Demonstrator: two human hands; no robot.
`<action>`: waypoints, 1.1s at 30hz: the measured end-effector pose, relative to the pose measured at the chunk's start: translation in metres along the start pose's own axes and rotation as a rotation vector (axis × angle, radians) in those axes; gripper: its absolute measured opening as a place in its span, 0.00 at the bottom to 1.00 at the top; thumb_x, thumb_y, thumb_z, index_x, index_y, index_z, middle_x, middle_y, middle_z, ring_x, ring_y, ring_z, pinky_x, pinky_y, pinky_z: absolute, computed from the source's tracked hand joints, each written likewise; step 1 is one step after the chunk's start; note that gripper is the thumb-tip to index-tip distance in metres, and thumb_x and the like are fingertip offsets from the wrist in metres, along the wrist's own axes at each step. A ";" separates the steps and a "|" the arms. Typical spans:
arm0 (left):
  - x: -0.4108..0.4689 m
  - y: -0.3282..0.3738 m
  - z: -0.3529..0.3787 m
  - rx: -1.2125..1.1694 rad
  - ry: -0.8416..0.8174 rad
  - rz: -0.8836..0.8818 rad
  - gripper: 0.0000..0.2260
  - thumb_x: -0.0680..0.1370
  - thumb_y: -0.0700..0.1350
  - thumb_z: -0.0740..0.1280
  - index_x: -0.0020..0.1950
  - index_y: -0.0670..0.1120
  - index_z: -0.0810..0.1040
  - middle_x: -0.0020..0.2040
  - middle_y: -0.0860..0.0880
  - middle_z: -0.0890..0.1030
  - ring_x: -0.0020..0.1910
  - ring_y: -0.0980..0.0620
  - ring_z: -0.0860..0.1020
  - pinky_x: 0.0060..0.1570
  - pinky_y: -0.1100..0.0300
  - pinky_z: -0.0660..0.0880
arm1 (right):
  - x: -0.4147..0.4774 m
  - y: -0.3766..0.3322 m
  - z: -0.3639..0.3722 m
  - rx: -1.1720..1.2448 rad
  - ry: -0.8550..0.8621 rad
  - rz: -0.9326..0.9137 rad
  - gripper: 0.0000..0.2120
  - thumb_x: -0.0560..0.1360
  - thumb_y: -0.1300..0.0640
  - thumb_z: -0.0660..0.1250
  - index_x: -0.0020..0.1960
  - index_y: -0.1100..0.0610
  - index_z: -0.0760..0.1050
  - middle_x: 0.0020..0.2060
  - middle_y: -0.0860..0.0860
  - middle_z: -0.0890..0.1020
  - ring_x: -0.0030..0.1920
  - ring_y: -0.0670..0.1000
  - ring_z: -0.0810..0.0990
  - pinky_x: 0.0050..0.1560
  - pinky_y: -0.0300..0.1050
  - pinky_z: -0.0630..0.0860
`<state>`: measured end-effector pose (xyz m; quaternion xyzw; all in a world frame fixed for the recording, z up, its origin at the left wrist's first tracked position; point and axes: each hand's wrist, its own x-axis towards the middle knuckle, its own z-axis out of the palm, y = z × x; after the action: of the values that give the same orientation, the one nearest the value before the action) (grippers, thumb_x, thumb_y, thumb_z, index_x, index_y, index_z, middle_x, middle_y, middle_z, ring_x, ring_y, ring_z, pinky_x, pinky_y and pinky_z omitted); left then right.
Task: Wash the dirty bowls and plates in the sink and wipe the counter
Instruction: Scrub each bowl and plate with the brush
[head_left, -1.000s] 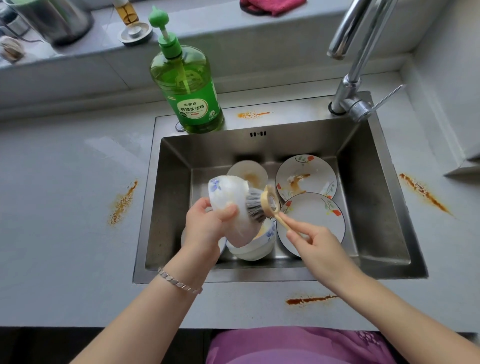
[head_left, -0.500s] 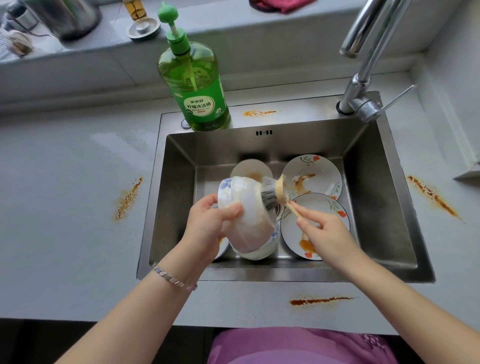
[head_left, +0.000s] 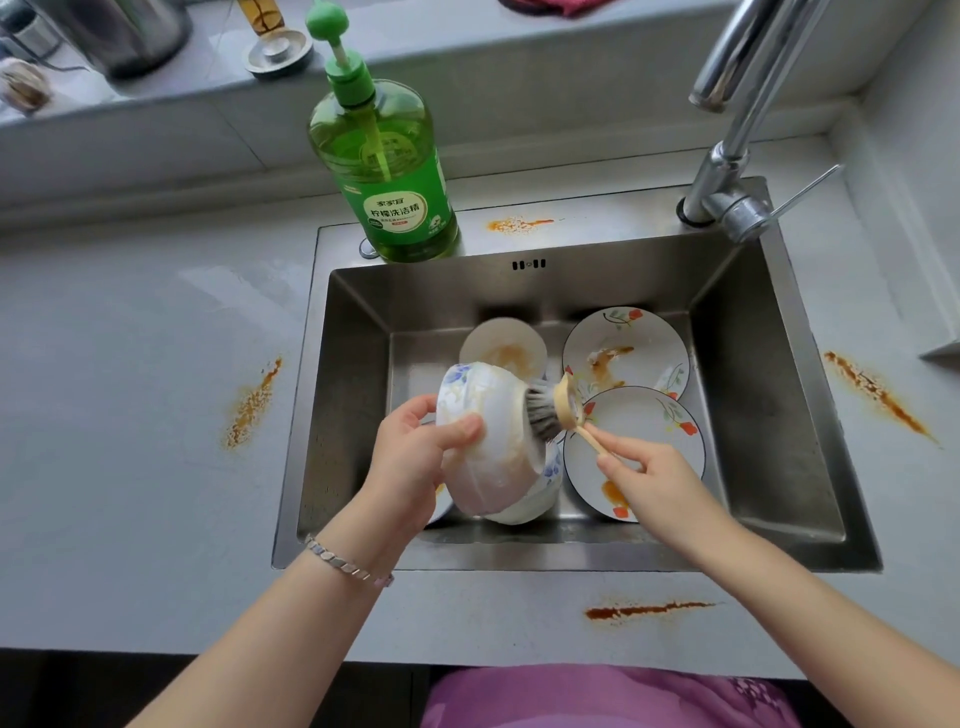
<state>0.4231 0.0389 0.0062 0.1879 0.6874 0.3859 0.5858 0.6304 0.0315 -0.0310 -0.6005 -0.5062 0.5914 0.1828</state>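
Over the steel sink (head_left: 769, 415) my left hand (head_left: 415, 457) grips a white bowl (head_left: 493, 431) with blue flowers, tipped on its side. My right hand (head_left: 654, 483) pinches the wooden handle of a round dish brush (head_left: 553, 408), whose bristles press against the bowl's outer wall. Below the held bowl sits another blue-flowered bowl (head_left: 540, 493). A small dirty bowl (head_left: 506, 348) lies at the back. Two flowered plates, the far one (head_left: 628, 348) and the near one (head_left: 649, 426), carry orange sauce smears.
A green dish soap pump bottle (head_left: 389, 176) stands on the sink's back rim. The faucet (head_left: 737, 130) rises at the back right. Orange stains mark the counter at the left (head_left: 254, 405), right (head_left: 872, 389), front (head_left: 644, 610) and behind the sink (head_left: 519, 224).
The brush has shifted a little along the bowl's outer wall while my left hand keeps hold of the bowl. The camera view has drifted slightly.
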 end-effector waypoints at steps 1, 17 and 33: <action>0.003 0.001 0.000 -0.002 0.008 -0.006 0.09 0.72 0.32 0.69 0.50 0.41 0.78 0.39 0.46 0.82 0.34 0.51 0.82 0.31 0.57 0.80 | -0.001 0.002 0.002 0.005 -0.023 -0.008 0.17 0.79 0.59 0.58 0.65 0.47 0.71 0.24 0.31 0.73 0.28 0.29 0.70 0.33 0.23 0.65; 0.112 0.017 0.024 0.785 -0.114 0.254 0.08 0.68 0.39 0.74 0.45 0.45 0.81 0.41 0.45 0.83 0.40 0.46 0.81 0.42 0.51 0.79 | 0.048 0.039 -0.044 -0.114 0.054 0.255 0.17 0.79 0.56 0.58 0.63 0.39 0.72 0.47 0.43 0.81 0.40 0.40 0.77 0.34 0.31 0.74; 0.205 -0.037 0.035 1.229 -0.150 0.406 0.08 0.73 0.43 0.70 0.52 0.48 0.79 0.48 0.49 0.81 0.47 0.48 0.76 0.40 0.58 0.68 | 0.082 0.020 -0.056 -0.092 0.080 0.251 0.17 0.78 0.53 0.58 0.60 0.33 0.70 0.20 0.41 0.70 0.19 0.39 0.67 0.20 0.29 0.59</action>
<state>0.4133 0.1719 -0.1572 0.6412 0.6909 0.0112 0.3337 0.6714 0.1117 -0.0775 -0.6898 -0.4460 0.5615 0.0996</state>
